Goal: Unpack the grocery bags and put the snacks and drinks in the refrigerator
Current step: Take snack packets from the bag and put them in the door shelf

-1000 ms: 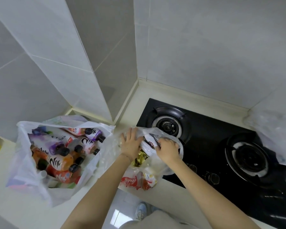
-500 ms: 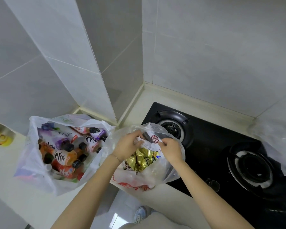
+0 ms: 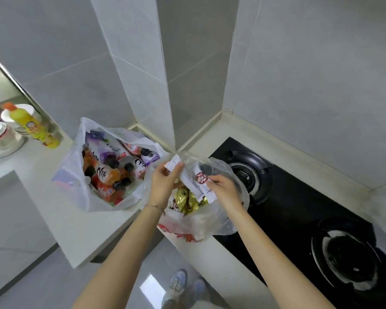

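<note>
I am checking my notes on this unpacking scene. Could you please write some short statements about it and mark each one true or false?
1. The left hand and the right hand both hold the white packet with a red emblem. True.
2. The white bag of drink bottles sits on the stove. False: it stands on the counter, left of the stove.
3. Gold-wrapped snacks lie in the clear bag below the hands. True.
4. The yellow bottle has a green cap. False: its cap is orange.
</note>
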Action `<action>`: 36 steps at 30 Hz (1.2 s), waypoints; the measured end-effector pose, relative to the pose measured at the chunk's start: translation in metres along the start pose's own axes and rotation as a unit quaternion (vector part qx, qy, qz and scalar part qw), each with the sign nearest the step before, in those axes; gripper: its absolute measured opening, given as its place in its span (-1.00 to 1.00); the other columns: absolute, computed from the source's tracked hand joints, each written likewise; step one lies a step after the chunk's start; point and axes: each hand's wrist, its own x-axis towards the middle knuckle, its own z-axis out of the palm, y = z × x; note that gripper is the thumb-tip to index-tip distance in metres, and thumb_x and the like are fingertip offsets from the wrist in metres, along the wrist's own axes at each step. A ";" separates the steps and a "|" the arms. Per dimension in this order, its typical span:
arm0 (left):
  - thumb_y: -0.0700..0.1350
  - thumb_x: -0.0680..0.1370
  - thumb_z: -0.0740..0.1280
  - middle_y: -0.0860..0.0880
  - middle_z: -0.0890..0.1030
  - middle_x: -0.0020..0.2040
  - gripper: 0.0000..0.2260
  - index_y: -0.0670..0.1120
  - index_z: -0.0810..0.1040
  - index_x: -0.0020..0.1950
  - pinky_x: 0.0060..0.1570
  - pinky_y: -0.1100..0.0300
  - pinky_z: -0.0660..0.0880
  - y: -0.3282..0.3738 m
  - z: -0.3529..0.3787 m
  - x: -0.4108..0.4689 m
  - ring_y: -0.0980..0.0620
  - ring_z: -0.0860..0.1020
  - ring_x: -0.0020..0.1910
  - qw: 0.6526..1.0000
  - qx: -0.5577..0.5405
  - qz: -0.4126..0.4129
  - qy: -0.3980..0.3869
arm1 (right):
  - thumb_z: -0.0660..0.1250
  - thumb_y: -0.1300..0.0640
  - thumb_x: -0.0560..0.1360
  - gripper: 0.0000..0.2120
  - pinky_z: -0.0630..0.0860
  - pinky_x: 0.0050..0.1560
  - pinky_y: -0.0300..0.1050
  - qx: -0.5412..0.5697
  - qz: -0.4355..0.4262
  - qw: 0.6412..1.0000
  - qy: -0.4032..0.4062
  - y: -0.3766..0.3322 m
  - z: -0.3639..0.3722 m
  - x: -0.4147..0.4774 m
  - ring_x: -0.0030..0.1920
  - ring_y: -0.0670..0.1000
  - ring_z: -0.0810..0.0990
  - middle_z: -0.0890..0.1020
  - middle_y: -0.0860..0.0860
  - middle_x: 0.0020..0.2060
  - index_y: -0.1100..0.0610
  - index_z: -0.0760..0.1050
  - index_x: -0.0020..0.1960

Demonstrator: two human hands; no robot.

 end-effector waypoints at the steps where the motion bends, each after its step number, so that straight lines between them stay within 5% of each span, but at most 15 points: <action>1: -0.04 0.56 0.37 -0.20 0.59 -0.20 -0.71 -0.28 0.56 0.04 -0.13 0.08 0.64 -0.001 0.000 -0.004 0.01 0.64 -0.18 1.000 -0.008 -0.009 0.012 | 0.32 0.25 0.54 -0.80 0.47 -0.11 -0.36 0.017 0.001 1.000 0.000 -0.001 0.002 -0.005 0.00 -0.05 0.59 0.63 0.03 0.00 0.21 0.56 0.15; 5: 0.05 0.56 0.34 -0.17 0.52 -0.17 -0.59 -0.35 0.52 0.04 -0.15 0.16 0.62 -0.011 -0.002 -0.018 -0.04 0.57 -0.15 0.997 -0.052 -0.037 0.034 | 0.37 0.21 0.52 -0.84 0.49 -0.12 -0.34 0.093 -0.003 0.996 0.016 0.005 0.007 -0.021 -0.03 -0.11 0.63 0.66 -0.04 -0.04 0.12 0.56 0.10; 9: 0.03 0.56 0.34 0.02 0.56 -0.32 -0.71 -0.23 0.53 -0.02 -0.09 0.17 0.61 -0.016 -0.003 -0.031 0.07 0.59 -0.23 0.993 -0.089 -0.063 0.048 | 0.41 0.24 0.49 -0.82 0.53 0.04 -0.23 0.131 0.004 0.991 -0.009 0.010 0.011 -0.035 0.05 -0.08 0.63 0.65 0.00 0.04 0.05 0.53 0.06; 12: -0.04 0.54 0.39 0.10 0.48 -0.42 -0.79 -0.20 0.57 -0.04 -0.18 0.22 0.52 -0.023 -0.004 -0.041 0.10 0.47 -0.34 0.996 -0.065 -0.064 0.005 | 0.37 0.32 0.50 -0.80 0.56 -0.02 -0.29 0.151 0.007 0.988 -0.007 0.009 0.018 -0.046 -0.03 -0.12 0.63 0.65 0.00 -0.01 0.12 0.51 0.08; 16: -0.17 0.57 0.35 -0.09 0.71 -0.06 -0.79 -0.10 0.52 0.20 -0.22 0.25 0.56 -0.030 -0.007 -0.065 -0.02 0.68 -0.12 0.993 -0.082 -0.076 -0.038 | 0.33 0.33 0.53 -0.76 0.54 -0.14 -0.37 0.149 0.003 0.989 0.007 0.013 0.029 -0.063 -0.07 -0.14 0.62 0.64 0.07 0.03 0.23 0.48 0.19; 19: -0.21 0.59 0.32 -0.15 0.70 -0.03 -0.78 -0.13 0.49 0.23 -0.20 0.15 0.61 -0.033 -0.016 -0.079 -0.07 0.68 -0.09 0.995 -0.078 -0.064 -0.009 | 0.31 0.32 0.54 -0.71 0.54 -0.12 -0.36 0.173 0.015 0.985 0.010 0.017 0.032 -0.078 -0.03 -0.14 0.62 0.63 0.03 0.05 0.22 0.46 0.25; 23: -0.21 0.57 0.35 -0.12 0.71 -0.10 -0.78 -0.12 0.49 0.21 -0.31 0.19 0.57 -0.033 -0.030 -0.095 0.01 0.68 -0.20 0.997 -0.062 -0.046 -0.005 | 0.30 0.33 0.55 -0.62 0.50 0.26 0.01 0.204 0.034 0.978 -0.010 0.024 0.027 -0.095 0.20 0.05 0.59 0.62 0.07 0.19 0.16 0.46 0.35; 27: -0.18 0.55 0.38 -0.09 0.71 -0.15 -0.75 -0.12 0.50 0.22 -0.40 0.20 0.49 -0.030 -0.035 -0.122 0.05 0.63 -0.30 0.999 -0.039 -0.037 0.003 | 0.21 0.45 0.52 -0.60 0.54 0.19 0.10 0.211 0.029 0.976 -0.038 0.024 0.018 -0.118 0.12 0.12 0.63 0.62 0.14 0.17 0.18 0.43 0.31; 32: -0.16 0.53 0.41 -0.15 0.71 -0.10 -0.73 -0.07 0.50 0.21 -0.10 0.06 0.60 -0.024 -0.048 -0.170 -0.13 0.67 -0.13 0.998 -0.046 -0.007 0.030 | 0.12 0.50 0.50 -0.54 0.57 -0.06 -0.15 0.176 0.003 0.983 -0.055 0.020 0.011 -0.156 -0.09 -0.06 0.63 0.62 0.05 0.02 0.16 0.36 0.32; 36: -0.17 0.53 0.40 -0.09 0.71 -0.11 -0.78 -0.02 0.52 0.16 -0.21 0.20 0.60 -0.026 -0.057 -0.222 -0.03 0.69 -0.15 0.995 -0.054 0.017 0.079 | 0.15 0.36 0.56 -0.64 0.54 -0.03 -0.17 0.147 -0.005 0.984 -0.096 0.026 0.010 -0.186 -0.05 -0.07 0.62 0.61 0.04 0.03 0.05 0.43 0.27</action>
